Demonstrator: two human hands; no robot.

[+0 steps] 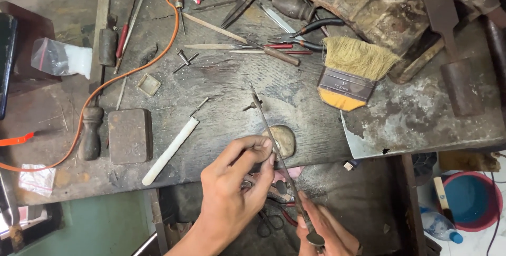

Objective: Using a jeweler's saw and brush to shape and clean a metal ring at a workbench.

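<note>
— How was the file held?
— The right hand (321,229) gripped the slim file (274,145) low, its tip slanting over the bench (237,103).
— And the left hand (237,182)?
— Fingers pinched shut on some small piece — hidden — against the file beside the round pebble (286,140), steadying it.

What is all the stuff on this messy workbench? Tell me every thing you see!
Workbench: one, dark worn wood, fills the middle.
Paintbrush: one, tan bristles, yellow handle, right of centre.
White stick: one, lying slanted, left of centre.
Metal block: one, rusty brown, left.
Orange cord: one, curving across the left.
Pliers: one, black handles, top centre.
Plastic bag: one, clear, far left.
Bowl: one, blue inside, pink rim, bottom right.
Thin metal tool: one, grey, held by both hands.
Left hand: pinching the tool.
Right hand: gripping its lower end.
</note>
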